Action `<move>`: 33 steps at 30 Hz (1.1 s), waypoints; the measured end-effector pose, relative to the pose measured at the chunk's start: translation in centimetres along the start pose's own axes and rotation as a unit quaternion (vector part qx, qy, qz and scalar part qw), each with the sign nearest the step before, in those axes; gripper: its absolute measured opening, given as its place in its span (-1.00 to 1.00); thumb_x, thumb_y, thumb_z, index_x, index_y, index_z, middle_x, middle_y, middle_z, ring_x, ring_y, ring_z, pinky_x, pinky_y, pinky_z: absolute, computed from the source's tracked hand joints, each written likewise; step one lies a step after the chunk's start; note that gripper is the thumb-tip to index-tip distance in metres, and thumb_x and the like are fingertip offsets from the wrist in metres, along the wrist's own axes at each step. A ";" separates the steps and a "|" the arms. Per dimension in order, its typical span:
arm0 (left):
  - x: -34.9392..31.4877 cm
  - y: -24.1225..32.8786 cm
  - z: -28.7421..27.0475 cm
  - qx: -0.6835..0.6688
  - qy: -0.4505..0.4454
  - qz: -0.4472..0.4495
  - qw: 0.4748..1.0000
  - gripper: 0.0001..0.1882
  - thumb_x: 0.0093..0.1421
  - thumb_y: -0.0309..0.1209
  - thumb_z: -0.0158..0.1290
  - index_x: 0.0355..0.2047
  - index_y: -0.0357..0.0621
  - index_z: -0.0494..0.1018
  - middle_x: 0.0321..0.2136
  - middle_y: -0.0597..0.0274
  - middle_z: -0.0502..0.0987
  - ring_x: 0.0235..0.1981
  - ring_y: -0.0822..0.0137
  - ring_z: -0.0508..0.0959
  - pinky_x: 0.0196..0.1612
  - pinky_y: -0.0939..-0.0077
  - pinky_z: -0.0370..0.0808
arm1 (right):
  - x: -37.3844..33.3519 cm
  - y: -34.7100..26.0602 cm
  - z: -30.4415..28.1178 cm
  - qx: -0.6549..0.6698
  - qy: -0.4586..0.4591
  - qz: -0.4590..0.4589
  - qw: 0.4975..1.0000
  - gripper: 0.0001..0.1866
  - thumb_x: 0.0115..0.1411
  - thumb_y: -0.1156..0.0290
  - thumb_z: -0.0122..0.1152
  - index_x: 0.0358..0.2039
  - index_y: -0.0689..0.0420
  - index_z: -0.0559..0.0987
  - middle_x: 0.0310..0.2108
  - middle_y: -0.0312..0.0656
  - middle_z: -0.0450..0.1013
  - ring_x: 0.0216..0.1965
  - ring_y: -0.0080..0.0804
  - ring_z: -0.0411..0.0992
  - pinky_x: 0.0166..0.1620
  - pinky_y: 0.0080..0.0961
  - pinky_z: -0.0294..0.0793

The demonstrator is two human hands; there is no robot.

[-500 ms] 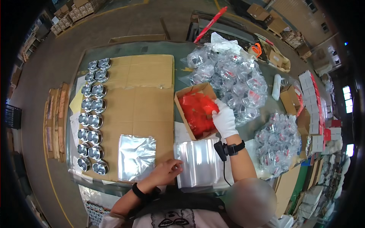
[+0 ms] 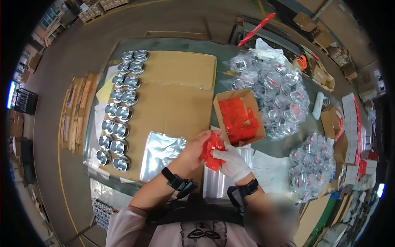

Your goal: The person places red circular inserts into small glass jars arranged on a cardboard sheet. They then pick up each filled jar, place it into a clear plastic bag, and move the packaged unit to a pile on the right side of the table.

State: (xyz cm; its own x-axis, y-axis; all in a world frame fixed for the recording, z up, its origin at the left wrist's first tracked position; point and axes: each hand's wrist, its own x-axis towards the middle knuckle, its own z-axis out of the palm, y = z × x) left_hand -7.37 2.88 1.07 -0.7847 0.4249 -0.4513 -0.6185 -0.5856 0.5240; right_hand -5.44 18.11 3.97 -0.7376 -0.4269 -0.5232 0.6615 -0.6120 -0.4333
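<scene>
My bare left hand (image 2: 194,151) and my white-gloved right hand (image 2: 235,162) meet above the near edge of the table. Between them is a small bunch of red plastic packets (image 2: 213,155), gripped by the fingers of both. Just beyond my hands stands an open cardboard box (image 2: 253,103) with more red packets (image 2: 235,117) in it. Partly under my left forearm lies a stack of clear plastic bags (image 2: 158,152). A second stack of clear film (image 2: 214,187) is partly hidden beneath my hands.
Metal pistons (image 2: 124,113) stand in two columns along the left side of a cardboard sheet (image 2: 177,103). Bagged pistons form a large pile (image 2: 275,99) behind the box and a smaller pile (image 2: 311,164) at right. Orange-handled scissors (image 2: 301,62) lie far right.
My right hand has come out of the box with red packets, toward me and left. My left hand has risen to meet it and grips the packets too. The view has shifted.
</scene>
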 end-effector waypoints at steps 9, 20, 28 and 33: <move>-9.7 -2.8 -1.8 -0.203 -0.003 0.061 0.977 -0.46 0.34 0.06 -0.19 0.20 0.04 0.26 0.05 0.21 0.44 0.06 0.20 0.45 0.14 0.20 0.38 | -2.4 8.1 3.4 -0.578 0.044 -0.219 0.785 -0.53 0.16 0.30 0.19 0.03 0.27 0.40 -0.08 0.06 0.39 -0.02 -0.01 0.39 0.05 -0.25 0.39; -22.1 1.6 -10.8 -0.116 0.014 0.036 0.992 -0.58 0.31 -0.27 0.00 0.16 0.08 0.29 0.01 0.18 0.46 0.03 0.18 0.48 -0.11 0.20 0.52 | 1.4 15.6 8.3 -0.606 -0.070 -0.180 0.772 -0.46 0.23 0.13 0.11 0.13 0.18 0.39 -0.04 -0.04 0.40 -0.04 -0.12 0.40 0.08 -0.19 0.33; -26.6 11.3 -20.5 0.040 0.140 0.109 0.983 -0.63 0.15 -0.55 0.17 -0.03 -0.13 0.37 -0.16 0.14 0.55 -0.20 0.26 0.59 -0.30 0.41 0.60 | 3.0 23.3 20.6 -0.518 -0.039 0.043 0.854 -0.69 0.26 0.32 0.18 -0.09 0.21 0.38 -0.34 -0.26 0.46 -0.49 -0.56 0.45 -0.49 -0.67 0.45; -30.2 13.5 -23.9 0.067 0.130 0.081 0.986 -0.75 0.19 -0.45 0.16 -0.12 -0.16 0.44 -0.28 0.20 0.57 -0.29 0.35 0.60 -0.38 0.47 0.60 | 5.5 27.4 23.4 -0.373 0.052 -0.049 0.925 -0.80 0.19 0.45 0.24 -0.20 0.24 0.53 -0.48 -0.30 0.47 -0.55 -0.68 0.38 -0.56 -0.73 0.30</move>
State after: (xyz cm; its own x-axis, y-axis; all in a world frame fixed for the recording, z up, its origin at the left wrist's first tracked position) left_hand 9.02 -34.37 4.51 -0.8471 0.1318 -0.5148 -0.4998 -0.5268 0.6875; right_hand 5.47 -16.61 6.41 -0.8077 -0.3036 -0.5054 0.5300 0.0015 -0.8480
